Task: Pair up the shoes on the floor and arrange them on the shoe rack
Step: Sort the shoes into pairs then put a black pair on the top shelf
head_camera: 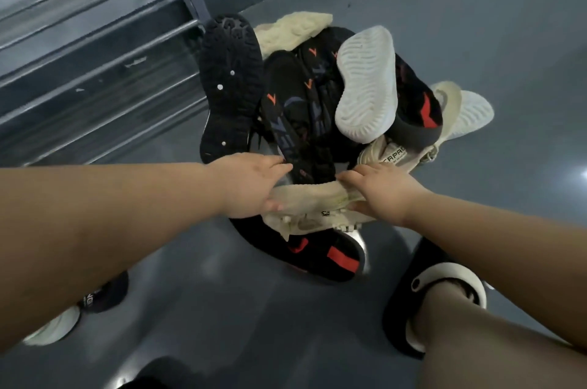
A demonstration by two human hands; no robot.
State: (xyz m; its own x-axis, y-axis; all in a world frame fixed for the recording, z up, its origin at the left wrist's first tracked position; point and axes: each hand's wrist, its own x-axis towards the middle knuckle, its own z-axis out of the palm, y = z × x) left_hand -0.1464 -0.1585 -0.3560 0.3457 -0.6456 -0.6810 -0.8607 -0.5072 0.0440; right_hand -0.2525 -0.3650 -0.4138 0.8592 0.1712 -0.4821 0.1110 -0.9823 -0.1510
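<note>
Both hands are on one cream shoe (313, 209) at the near edge of the shoe pile (317, 109), so the step in hand looks like picking out the first shoe to pair. The left hand (251, 187) grips its left end, thumb curled under and fingers over the top; the right hand (379, 195) holds its right end the same way. This shoe lies on a black shoe with red patches (330, 253), just nearer than the pile, and touches the black shoes with orange marks (295, 109) behind it. A likely mate, another cream shoe (394, 155), sits just right of the pile's near side. The next move calls for lifting the held shoe straight up and toward the person, since the heap leans loosely and an upturned white sole (365, 83) could slide. The shoe rack (95, 49) stands left of the pile, its bars bare, with open floor (222, 309) nearer than the pile.
</note>
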